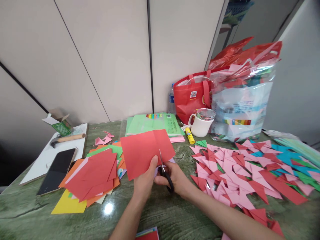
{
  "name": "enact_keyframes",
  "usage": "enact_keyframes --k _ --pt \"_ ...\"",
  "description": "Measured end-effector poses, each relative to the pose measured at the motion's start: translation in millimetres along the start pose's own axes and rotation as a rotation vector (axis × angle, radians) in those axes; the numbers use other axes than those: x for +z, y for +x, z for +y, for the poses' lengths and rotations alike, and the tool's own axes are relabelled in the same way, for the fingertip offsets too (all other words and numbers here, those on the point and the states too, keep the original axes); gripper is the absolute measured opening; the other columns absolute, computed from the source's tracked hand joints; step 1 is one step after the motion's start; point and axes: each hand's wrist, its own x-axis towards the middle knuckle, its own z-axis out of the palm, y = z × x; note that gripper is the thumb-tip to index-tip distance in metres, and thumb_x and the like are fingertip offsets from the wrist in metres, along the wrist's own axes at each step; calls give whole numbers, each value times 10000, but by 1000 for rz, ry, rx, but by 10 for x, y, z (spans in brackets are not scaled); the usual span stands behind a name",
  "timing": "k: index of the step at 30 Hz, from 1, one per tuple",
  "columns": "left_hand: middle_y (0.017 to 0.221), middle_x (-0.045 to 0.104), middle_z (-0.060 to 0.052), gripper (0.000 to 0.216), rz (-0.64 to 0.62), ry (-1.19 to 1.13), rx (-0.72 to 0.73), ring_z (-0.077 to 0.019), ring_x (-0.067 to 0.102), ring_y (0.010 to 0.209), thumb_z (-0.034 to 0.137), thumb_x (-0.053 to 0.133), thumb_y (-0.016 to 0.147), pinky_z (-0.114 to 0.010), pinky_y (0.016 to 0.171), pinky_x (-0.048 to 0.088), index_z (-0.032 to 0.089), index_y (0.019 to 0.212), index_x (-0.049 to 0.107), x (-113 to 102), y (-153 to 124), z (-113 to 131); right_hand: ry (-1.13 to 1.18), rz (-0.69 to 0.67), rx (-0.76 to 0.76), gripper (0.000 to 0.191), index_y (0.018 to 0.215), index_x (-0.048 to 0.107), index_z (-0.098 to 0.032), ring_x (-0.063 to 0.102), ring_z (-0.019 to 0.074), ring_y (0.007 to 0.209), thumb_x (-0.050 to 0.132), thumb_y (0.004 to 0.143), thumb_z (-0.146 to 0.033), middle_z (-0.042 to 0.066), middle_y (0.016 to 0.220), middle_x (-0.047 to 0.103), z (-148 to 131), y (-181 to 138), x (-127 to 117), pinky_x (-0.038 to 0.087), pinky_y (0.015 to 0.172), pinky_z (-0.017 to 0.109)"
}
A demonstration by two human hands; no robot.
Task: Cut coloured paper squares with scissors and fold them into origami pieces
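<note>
My left hand (146,178) grips the lower edge of a red sheet of paper (140,150), thumb on top, holding it above the table. A fold line runs down the sheet toward its right part. Black-handled scissors (165,176) are in my right hand (176,178), with their blades at the sheet's lower edge, close to my left thumb. To the left lies a pile of red, orange, green and yellow paper (92,173). On the right, a heap of folded pink and red paper pieces (232,173) spreads over the table.
A phone (57,171), a wooden-handled tool (67,138) and a small green box (60,125) sit at left. Behind are a green paper pack (155,123), a yellow glue stick (189,136), a white mug (201,125), a red bag (187,100) and a filled plastic bag (242,103).
</note>
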Motion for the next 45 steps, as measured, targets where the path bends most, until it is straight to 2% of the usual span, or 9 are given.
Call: enact_keyframes --k 4,10,18,22,30,37,41,45 --pt "989 692 -88 275 -29 -1 -11 -230 591 1055 343 709 704 -363 1001 384 170 915 672 19 -17 -11 2 1 -19 528 837 532 -160 469 125 598 814 502 -456 -13 685 555 2 14 -15 380 534 239" --pt "971 695 -85 264 -28 -41 -8 -227 603 1032 337 703 712 -354 975 412 165 910 676 13 -8 -14 -20 47 5 510 788 533 -168 462 133 592 806 484 -472 -23 644 528 -13 9 -8 376 533 244" --pt "1066 673 -83 358 -21 -55 20 -217 581 1078 334 702 709 -339 981 407 169 1022 645 22 -11 -16 18 46 3 546 884 511 -176 490 146 616 807 505 -434 -36 632 523 -19 0 12 404 576 257" --pt "1066 674 -82 447 2 -20 1 -226 584 1073 342 722 686 -360 1015 370 176 1087 615 25 -11 -11 18 70 26 546 892 513 -164 481 123 567 802 512 -428 -33 628 551 -33 -11 21 391 533 237" --pt "1008 689 -76 377 -16 -51 9 -225 582 1075 360 708 692 -345 999 388 170 1012 647 23 1 -41 -4 105 73 516 811 522 -164 497 114 501 811 483 -438 -44 562 558 -46 -5 26 398 491 232" --pt "783 711 -77 248 -48 -63 -49 -248 628 976 395 715 668 -351 964 420 166 758 688 14 2 -44 -17 126 106 509 732 541 -147 507 105 473 813 449 -472 -30 552 574 -58 1 29 407 472 229" --pt "742 706 -75 251 -61 -66 -58 -244 658 877 400 715 657 -356 914 460 163 731 686 20 -7 -15 -19 142 115 508 725 545 -143 495 96 446 815 441 -467 -41 525 555 -66 -3 28 394 442 218" --pt "723 701 -71 242 -67 -56 -39 -240 655 895 399 708 665 -348 917 457 165 721 682 14 -7 -6 -33 156 137 507 740 550 -146 476 92 410 808 451 -472 -54 505 534 -27 2 20 380 416 216"
